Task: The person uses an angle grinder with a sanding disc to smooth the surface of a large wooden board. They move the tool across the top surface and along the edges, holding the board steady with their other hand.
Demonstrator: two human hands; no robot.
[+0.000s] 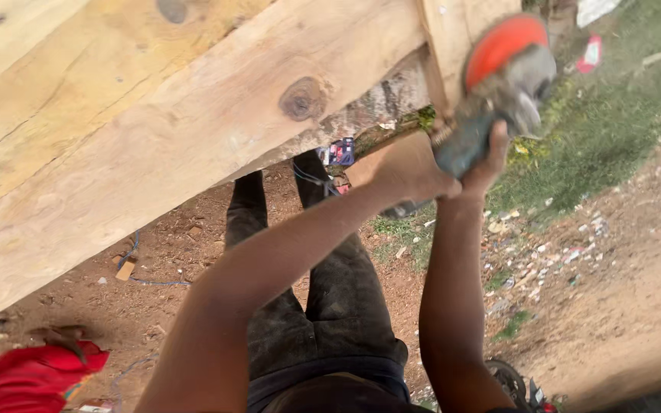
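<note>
Tool: angle grinder [499, 84] with an orange-red guard, blurred, held up against the narrow upright timber piece [453, 38] at the top of the view, just right of the big planks
Left hand [403, 170]: wrapped tight round the rear of the grinder's dark teal body, knuckles toward the camera
Right hand [491, 157]: clasping the body from below and the right, thumb up along the housing near the grey gear head
Grip state: both hands closed on the tool, no fingers spread
Handling, as a judgement: stiff, dense little machine, weight biased toward the head; likely to kick or twist if the disc bites, hence worth two firm holds; body casing smooth, so dusty palms could slip
Where to hold: on the barrel behind the gear head and at the tail end, well clear of the guard and disc
Timber: broad pale planks [154, 115] with a dark knot [304, 98], slanting across the upper left, rigid and heavy by the look
Cable: thin blue lead [135, 260] lying on the red earth below
Ground: bare soil, a grass patch [598, 145] at right, scattered litter
Other: red cloth [32, 378] at lower left; dark trousers [323, 306] directly beneath
</note>
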